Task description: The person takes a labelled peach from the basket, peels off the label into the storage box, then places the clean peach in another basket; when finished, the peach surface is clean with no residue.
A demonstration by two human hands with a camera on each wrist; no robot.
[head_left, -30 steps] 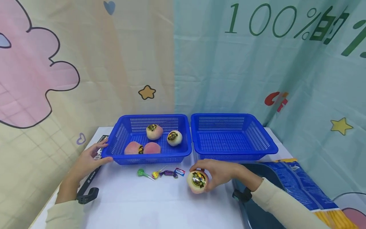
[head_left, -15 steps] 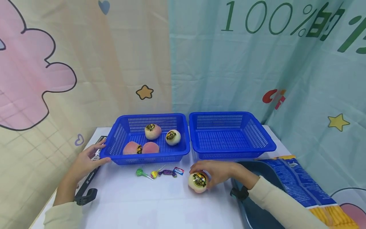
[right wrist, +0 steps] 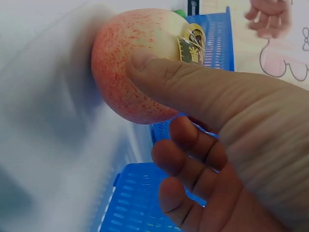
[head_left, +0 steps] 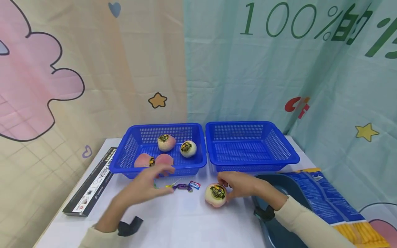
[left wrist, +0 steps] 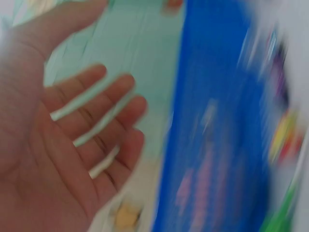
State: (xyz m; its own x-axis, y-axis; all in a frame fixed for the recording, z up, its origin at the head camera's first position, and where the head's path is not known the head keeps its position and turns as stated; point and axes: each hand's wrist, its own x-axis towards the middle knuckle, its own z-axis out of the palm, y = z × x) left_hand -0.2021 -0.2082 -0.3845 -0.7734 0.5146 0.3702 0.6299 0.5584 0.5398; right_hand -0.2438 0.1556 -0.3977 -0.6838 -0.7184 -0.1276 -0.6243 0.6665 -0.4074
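Note:
A pink-and-cream peach (head_left: 215, 195) with a black-and-gold sticker rests on the white table (head_left: 173, 220), in front of the gap between two blue baskets. My right hand (head_left: 235, 184) is just right of it. In the right wrist view the thumb (right wrist: 193, 82) lies on the peach (right wrist: 135, 67) while the other fingers hang loosely curled away from it. My left hand (head_left: 152, 182) hovers with straight fingers over the wrapped sweets (head_left: 183, 187), and its palm (left wrist: 58, 145) is blurred and holds nothing. The left basket (head_left: 192, 167) holds several peaches (head_left: 166, 142).
The right basket (head_left: 254, 167) has nothing in it. A long black box (head_left: 88, 182) lies along the table's left edge. A blue and yellow bag (head_left: 313, 199) and a dark blue bin (head_left: 273, 237) sit at the right. Printed curtains hang close behind.
My left hand left the left basket's corner and swept right to the sweets. The peach was set down on the table, and my right hand's fingers came off it.

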